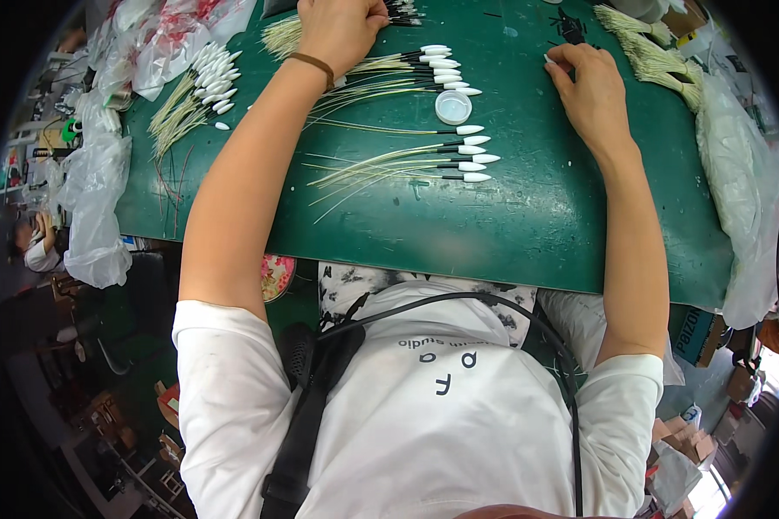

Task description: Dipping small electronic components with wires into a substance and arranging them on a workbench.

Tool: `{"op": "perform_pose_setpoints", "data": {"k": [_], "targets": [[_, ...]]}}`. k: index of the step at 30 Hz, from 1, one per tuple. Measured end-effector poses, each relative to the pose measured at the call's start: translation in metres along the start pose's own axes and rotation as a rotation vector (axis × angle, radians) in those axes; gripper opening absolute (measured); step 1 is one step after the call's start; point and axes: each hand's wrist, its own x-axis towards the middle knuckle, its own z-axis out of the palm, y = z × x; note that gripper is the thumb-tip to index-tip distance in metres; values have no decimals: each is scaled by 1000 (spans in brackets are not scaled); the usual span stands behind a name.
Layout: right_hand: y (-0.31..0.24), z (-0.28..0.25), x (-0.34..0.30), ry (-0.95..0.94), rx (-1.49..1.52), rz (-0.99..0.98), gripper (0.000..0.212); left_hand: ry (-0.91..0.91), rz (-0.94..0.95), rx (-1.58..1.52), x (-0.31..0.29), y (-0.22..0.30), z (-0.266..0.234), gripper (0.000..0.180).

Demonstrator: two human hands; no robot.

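At the far edge of view, my left hand (342, 33) has its fingers curled together beside a bundle of pale thin wires (281, 36) with black ends. Whatever it pinches is too small to make out. My right hand (590, 91) hovers at the right, thumb and forefinger close together. A tiny whitish spot shows at its fingertips, a nail or a small piece. Just beyond it lies a pile of small black sleeves (571, 26). Between the hands, white pointed bulb-like tips (472, 152) on wires with black collars lie in rows, near a small round clear dish (453, 107).
A bunch of white-tipped wires (215, 82) lies at the left, beside crumpled plastic bags (160, 43). Pale wire bundles (658, 56) and a plastic bag (740, 190) line the right side of the green table (528, 233). Another person (43, 246) is at far left.
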Motion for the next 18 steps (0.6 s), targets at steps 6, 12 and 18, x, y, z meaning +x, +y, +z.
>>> {"op": "perform_pose_setpoints", "data": {"k": [6, 12, 18], "targets": [[0, -1, 1, 68, 52, -10, 16, 166, 195, -447, 0, 2, -16, 9], [-17, -10, -2, 4, 328, 115, 16, -30, 126, -581, -32, 43, -44, 9], [-6, -4, -5, 30, 606, 184, 15, 58, 392, -339, -61, 57, -39, 11]]}}
